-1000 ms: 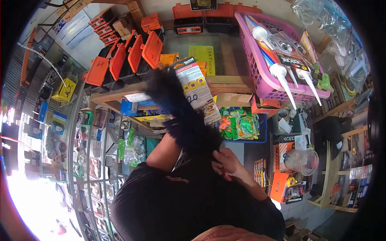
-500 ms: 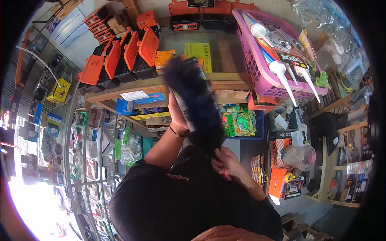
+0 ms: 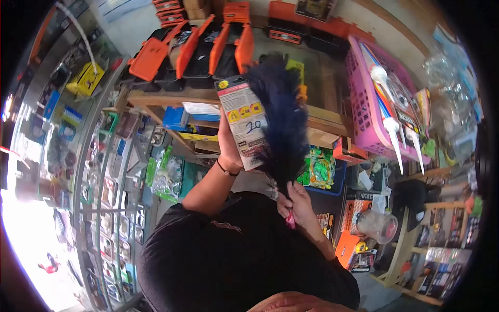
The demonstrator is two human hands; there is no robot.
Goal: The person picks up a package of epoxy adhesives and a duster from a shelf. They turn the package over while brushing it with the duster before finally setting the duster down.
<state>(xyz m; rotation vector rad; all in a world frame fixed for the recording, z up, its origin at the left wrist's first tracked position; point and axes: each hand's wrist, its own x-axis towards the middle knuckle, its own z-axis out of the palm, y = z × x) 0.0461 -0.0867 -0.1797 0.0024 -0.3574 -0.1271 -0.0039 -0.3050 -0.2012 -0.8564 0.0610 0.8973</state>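
My left hand (image 3: 228, 145) is closed around the edge of a printed hanging card pack (image 3: 245, 125). The pack stands upright with its back towards me and "20" handwritten on it. A dark feather duster (image 3: 283, 117) is gripped at its lower end by my right hand (image 3: 299, 205), and a bit of its pink handle shows below the fingers. The duster's feathers lie against the right side of the pack and cover part of it. Both are held up before the wooden shelf (image 3: 176, 99).
Open orange-and-black cases (image 3: 148, 58) line the shelf at the left. A pink basket (image 3: 358, 93) with sealant tubes stands at the right. Beneath it are green packets (image 3: 318, 169) in a blue tray and a clear plastic tub (image 3: 377, 226). Glass showcases (image 3: 112, 182) run along the left.
The duster has swung right off the pack's face, uncovering its printed back. The view has turned, and the shelf things now sit further right. Both hands keep their hold.
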